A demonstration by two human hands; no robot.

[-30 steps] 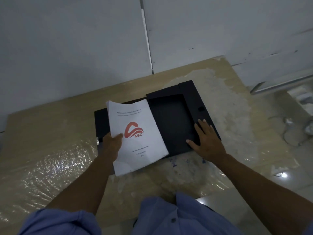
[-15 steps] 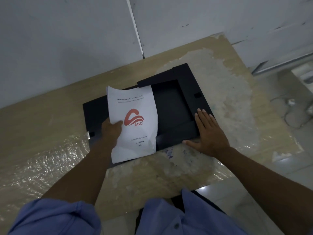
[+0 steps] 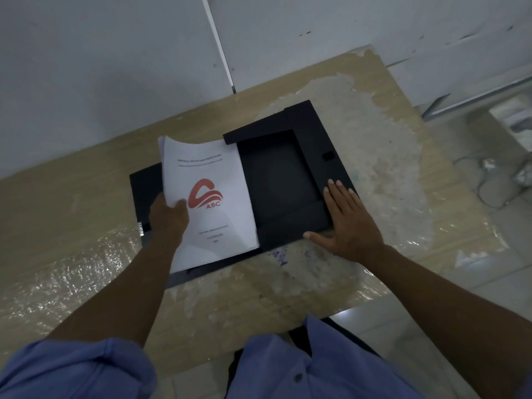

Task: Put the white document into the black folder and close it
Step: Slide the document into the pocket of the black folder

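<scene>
White paper filled my left hand (image 3: 168, 218): I had the thick white document (image 3: 207, 203) pinched at its left edge, thumb on the cover beside the red ABC logo (image 3: 205, 194) and the remaining fingers hidden beneath the stack. My left hand held the sheaf with its far corner curling upward, and its body lay over the left half of the open black cardboard folder (image 3: 276, 180), hiding most of that half. From my seat I could not tell whether the near edge of the pages touched the folder or hung just above it.

My right hand (image 3: 349, 221) lay flat and spread, palm down, at the folder's near right corner. Its fingers rested on the raised black side flap (image 3: 325, 145), and the thumb stretched leftward along the near edge, beside the bottom flap (image 3: 290, 226). It gripped nothing; it only pressed down.

Inside the flaps, the right-hand tray of the folder sat uncovered and dark. A small square slot (image 3: 327, 156) showed on the side flap, beyond my fingertips.

Outward from there, the folder rested on a pale wooden table (image 3: 72, 197) wrapped in wrinkled, partly torn clear plastic film (image 3: 63, 272). Blue sleeves (image 3: 74, 370) framed the bottom of my view, and a grey-white panelled wall (image 3: 115, 53) stood behind the table.
</scene>
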